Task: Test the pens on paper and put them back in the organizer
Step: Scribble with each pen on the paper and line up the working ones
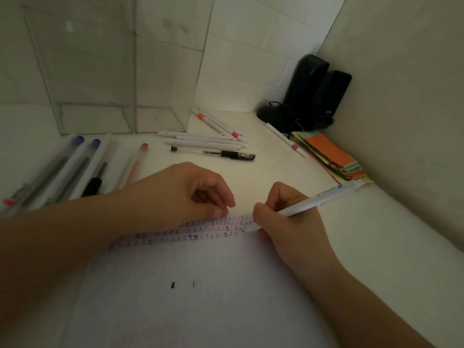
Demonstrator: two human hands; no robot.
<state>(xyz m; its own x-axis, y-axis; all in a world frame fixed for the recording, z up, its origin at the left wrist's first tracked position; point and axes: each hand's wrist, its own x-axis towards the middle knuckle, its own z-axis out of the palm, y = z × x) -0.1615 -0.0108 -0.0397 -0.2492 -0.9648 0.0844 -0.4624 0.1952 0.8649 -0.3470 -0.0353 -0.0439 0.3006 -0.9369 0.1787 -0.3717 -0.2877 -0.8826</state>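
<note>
A white sheet of paper point(200, 285) lies in front of me, with rows of small written marks along its top edge. My right hand point(283, 222) grips a white pen point(319, 198), its tip down at the right end of those rows. My left hand point(190, 194) rests on the paper's top edge, fingers curled, fingertips pressing the sheet. A clear acrylic organizer point(95, 79) stands at the back left. Several capped pens point(75, 167) lie at the left, and several white pens point(208, 141) plus a black gel pen point(216, 153) lie behind my hands.
A stack of coloured paper slips point(331, 156) sits at the right by the wall. Two dark speakers point(319, 89) with cables stand in the back right corner. One more white pen point(286, 139) lies beside the slips. White walls close in at the back and right.
</note>
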